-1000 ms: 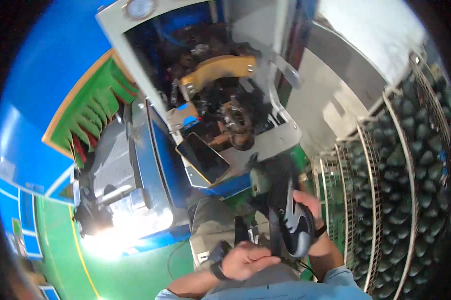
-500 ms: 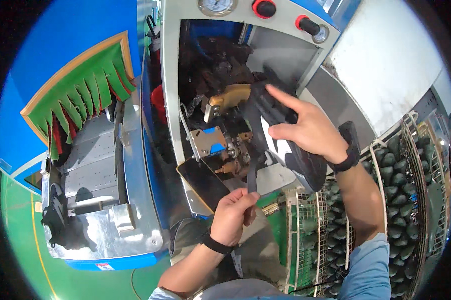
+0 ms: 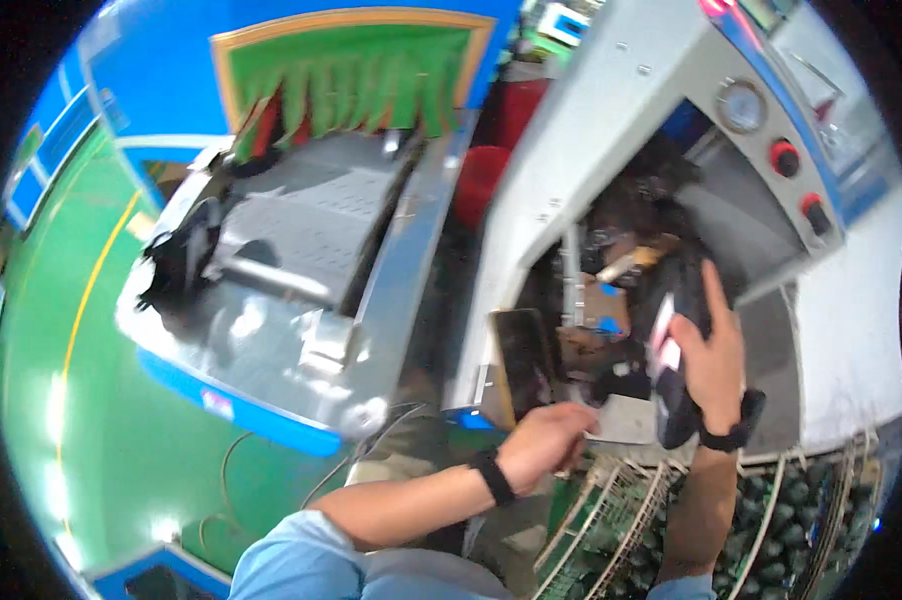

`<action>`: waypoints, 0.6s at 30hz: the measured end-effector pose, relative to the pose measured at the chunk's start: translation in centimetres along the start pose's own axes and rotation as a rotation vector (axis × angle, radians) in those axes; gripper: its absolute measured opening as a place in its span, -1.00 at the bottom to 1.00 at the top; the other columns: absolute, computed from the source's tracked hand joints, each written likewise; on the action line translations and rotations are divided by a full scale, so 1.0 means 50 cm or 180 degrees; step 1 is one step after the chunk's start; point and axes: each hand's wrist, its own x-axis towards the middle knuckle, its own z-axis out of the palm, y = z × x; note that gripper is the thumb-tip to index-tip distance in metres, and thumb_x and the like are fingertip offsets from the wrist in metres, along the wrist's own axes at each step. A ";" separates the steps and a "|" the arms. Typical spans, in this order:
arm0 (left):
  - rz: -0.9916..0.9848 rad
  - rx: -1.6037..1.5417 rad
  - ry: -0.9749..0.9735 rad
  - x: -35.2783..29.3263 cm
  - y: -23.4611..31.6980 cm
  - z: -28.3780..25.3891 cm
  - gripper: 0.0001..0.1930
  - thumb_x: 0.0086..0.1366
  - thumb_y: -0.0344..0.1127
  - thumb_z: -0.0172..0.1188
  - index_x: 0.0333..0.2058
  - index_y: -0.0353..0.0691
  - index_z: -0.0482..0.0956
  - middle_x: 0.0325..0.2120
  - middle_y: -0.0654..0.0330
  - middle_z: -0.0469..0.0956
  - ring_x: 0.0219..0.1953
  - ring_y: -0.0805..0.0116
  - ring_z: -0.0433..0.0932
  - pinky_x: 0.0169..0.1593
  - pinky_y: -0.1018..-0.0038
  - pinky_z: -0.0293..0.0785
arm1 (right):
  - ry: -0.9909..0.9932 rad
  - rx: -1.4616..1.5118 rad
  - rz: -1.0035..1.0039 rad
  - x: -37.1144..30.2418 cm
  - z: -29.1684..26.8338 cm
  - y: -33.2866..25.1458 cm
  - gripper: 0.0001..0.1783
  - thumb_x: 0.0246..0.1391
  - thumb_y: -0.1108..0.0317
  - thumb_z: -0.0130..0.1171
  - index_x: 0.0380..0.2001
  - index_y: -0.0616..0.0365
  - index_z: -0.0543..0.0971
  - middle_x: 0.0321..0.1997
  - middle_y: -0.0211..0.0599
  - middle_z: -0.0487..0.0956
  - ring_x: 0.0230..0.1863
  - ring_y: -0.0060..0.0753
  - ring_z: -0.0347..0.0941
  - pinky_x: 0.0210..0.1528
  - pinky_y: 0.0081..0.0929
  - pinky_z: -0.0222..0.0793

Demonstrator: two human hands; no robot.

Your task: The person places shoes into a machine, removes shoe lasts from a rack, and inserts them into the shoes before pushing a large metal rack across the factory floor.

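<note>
A dark shoe (image 3: 678,405) with a white side patch stands in the opening of a grey machine, heel end toward me. My right hand (image 3: 711,360) is closed round its right side, thumb on the white patch and index finger stretched along the upper. To the left and nearer me is my left hand (image 3: 546,440), apart from the shoe. Its fingers are curled together and slightly blurred; what they hold, if anything, I cannot make out. Behind the shoe are the machine's metal parts (image 3: 601,305), with a yellowish block (image 3: 636,262) above them.
A dark panel with a yellow edge (image 3: 521,360) stands at the opening's left. Wire racks (image 3: 611,510) of dark shoe lasts (image 3: 791,520) stand close on the right. At left, a metal conveyor (image 3: 301,215) with a green strip curtain (image 3: 356,90) carries a black shoe (image 3: 186,255). Cables (image 3: 371,440) hang between.
The view has swung left, so the machine sits further right. My left hand held a dark strip by the shoe; that strip no longer shows at its fingers. My right hand stays on the shoe.
</note>
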 end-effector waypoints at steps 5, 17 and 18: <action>-0.0082 0.0359 -0.0581 -0.032 -0.056 0.016 -0.79 0.37 -0.22 0.06 -0.32 -0.23 0.54 -0.64 0.38 0.36 -0.61 0.59 0.31 -0.55 0.57 0.21 | 0.0496 0.0000 -0.0190 -0.022 0.002 -0.017 -0.23 0.01 0.33 0.22 0.34 -0.10 0.27 -0.24 0.00 0.51 -0.21 0.00 0.44 -0.10 -0.25 0.34; 0.0262 0.0643 -0.1007 -0.140 -0.044 0.011 -0.52 0.42 -0.04 0.05 0.18 -0.19 0.29 -0.35 0.28 0.55 -0.34 0.53 0.53 -0.28 0.56 0.46 | 0.1383 -0.1143 0.0340 -0.465 0.024 -0.011 -0.11 -0.07 0.26 0.37 0.29 0.36 0.22 0.27 0.34 0.25 0.20 0.30 0.24 0.24 0.00 0.14; 0.0053 0.0119 -0.1094 -0.150 -0.044 0.018 -0.44 0.41 0.06 0.02 0.21 -0.18 0.25 -0.28 0.23 0.57 -0.30 0.49 0.55 -0.23 0.53 0.48 | 0.1328 -0.1247 0.0456 -0.496 0.009 -0.009 -0.11 -0.07 0.26 0.37 0.29 0.36 0.22 0.27 0.34 0.25 0.20 0.30 0.24 0.24 0.00 0.14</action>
